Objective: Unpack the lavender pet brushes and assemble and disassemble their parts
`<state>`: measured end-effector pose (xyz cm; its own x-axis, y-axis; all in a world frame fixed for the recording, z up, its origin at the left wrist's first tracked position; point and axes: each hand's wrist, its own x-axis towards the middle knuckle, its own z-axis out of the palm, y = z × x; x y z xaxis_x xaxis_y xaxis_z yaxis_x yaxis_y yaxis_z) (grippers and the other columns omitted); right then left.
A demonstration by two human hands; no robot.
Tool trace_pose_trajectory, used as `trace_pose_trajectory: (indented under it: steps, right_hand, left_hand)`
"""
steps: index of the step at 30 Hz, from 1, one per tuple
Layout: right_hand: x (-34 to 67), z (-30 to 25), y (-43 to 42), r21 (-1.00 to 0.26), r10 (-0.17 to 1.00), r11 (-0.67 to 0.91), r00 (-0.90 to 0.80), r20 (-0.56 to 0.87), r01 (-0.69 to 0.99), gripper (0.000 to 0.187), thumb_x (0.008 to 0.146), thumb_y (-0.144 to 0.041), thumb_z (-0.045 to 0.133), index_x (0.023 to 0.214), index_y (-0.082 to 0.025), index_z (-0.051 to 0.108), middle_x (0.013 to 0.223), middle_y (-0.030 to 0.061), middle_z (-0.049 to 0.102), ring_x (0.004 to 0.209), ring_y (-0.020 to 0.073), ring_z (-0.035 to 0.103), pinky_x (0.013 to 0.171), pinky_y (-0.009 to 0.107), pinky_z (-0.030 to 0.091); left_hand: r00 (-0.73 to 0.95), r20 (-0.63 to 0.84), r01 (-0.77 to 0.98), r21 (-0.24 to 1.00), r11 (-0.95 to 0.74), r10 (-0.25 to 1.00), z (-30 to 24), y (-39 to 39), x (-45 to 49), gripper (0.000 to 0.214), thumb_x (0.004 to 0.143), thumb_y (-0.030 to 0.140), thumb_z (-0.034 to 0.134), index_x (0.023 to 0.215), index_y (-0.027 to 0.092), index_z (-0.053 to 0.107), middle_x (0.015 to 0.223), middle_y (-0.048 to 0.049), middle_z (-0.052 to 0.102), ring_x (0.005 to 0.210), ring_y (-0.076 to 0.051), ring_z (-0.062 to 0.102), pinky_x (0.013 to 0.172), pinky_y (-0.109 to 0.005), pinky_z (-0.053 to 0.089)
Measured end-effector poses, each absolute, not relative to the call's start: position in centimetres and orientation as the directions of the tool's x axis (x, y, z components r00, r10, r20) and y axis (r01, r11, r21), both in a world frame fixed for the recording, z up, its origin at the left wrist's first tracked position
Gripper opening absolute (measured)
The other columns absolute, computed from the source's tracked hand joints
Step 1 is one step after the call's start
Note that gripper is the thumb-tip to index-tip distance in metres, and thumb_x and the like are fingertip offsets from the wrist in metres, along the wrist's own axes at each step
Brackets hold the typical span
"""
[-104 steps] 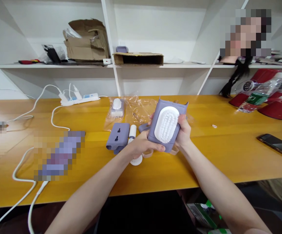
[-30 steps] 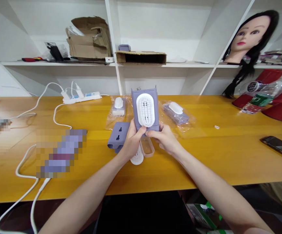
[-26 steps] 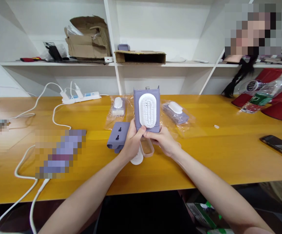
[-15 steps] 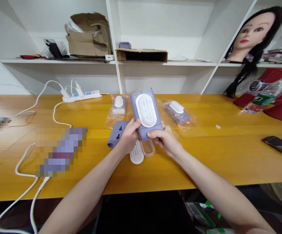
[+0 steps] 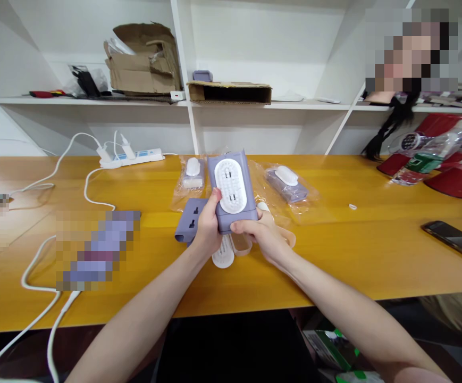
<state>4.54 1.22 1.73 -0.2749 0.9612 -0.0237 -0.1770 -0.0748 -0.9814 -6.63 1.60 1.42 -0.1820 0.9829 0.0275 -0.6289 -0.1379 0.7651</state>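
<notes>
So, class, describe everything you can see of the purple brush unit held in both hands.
The purple brush unit is a rounded rectangular plastic-looking block with a white oval bristle pad on its face. Held upright, tilted slightly left, above the yellow table; left hand grips its lower left edge, right hand its bottom.

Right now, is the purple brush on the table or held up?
Held up: left hand and right hand grip the brush clear of the table.

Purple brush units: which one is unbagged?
The brush unit in the left hand and right hand; the left bagged unit and right bagged unit lie behind it.
</notes>
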Motion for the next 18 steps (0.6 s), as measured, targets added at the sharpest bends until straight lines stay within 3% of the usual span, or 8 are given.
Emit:
trace_pose_trajectory:
  steps: [7,11,15,18]
  right_hand:
    - [4.8,1.2,2.2,-0.973,0.961,-0.017,-0.274,0.048,-0.23,0.034,0.054,-0.031,0.082,0.063,-0.02,0.051,0.047,-0.0086,0.043,0.042,0.0059,0.031,0.041,0.023,0.021]
    - [5.3,1.1,3.1,-0.974,0.951,0.032,-0.294,0.099,-0.223,0.045,0.062,-0.051,0.077,0.059,-0.02,0.045,0.046,-0.0072,0.04,0.04,0.0062,0.031,0.039,0.023,0.02]
    - [6.0,1.0,3.6,-0.988,0.925,0.155,-0.347,0.154,-0.027,0.058,0.073,-0.078,0.05,0.057,-0.022,0.045,0.044,-0.004,0.041,0.039,0.0094,0.034,0.04,0.026,0.023]
    - [6.5,1.1,3.7,-0.92,0.905,0.343,-0.33,0.27,0.189,0.064,0.079,-0.08,0.033,0.054,-0.023,0.043,0.044,-0.0016,0.042,0.045,0.0125,0.039,0.048,0.028,0.027]
  left_hand:
    - [-0.049,0.102,-0.59,0.8,-0.111,0.994,1.5,1.2,-7.4,0.051,0.083,0.058,0.048,0.114,0.018,0.06,0.117,-0.0101,0.067,0.12,-0.032,0.055,0.094,-0.044,0.048]
    - [0.051,0.105,-0.517,0.854,-0.064,0.993,0.9,0.9,-7.5,0.046,0.076,0.043,0.061,0.115,0.019,0.055,0.115,-0.0092,0.066,0.112,-0.031,0.059,0.093,-0.044,0.047]
    - [0.058,0.127,-0.446,0.891,-0.088,0.99,0.2,0.9,-7.5,0.051,0.068,0.026,0.067,0.116,0.02,0.052,0.108,-0.0064,0.067,0.105,-0.027,0.062,0.093,-0.043,0.046]
    - [0.025,0.125,-0.404,0.909,-0.104,0.992,0.1,0.9,-7.7,0.047,0.069,0.027,0.069,0.114,0.021,0.054,0.105,-0.0053,0.067,0.105,-0.025,0.061,0.093,-0.041,0.045]
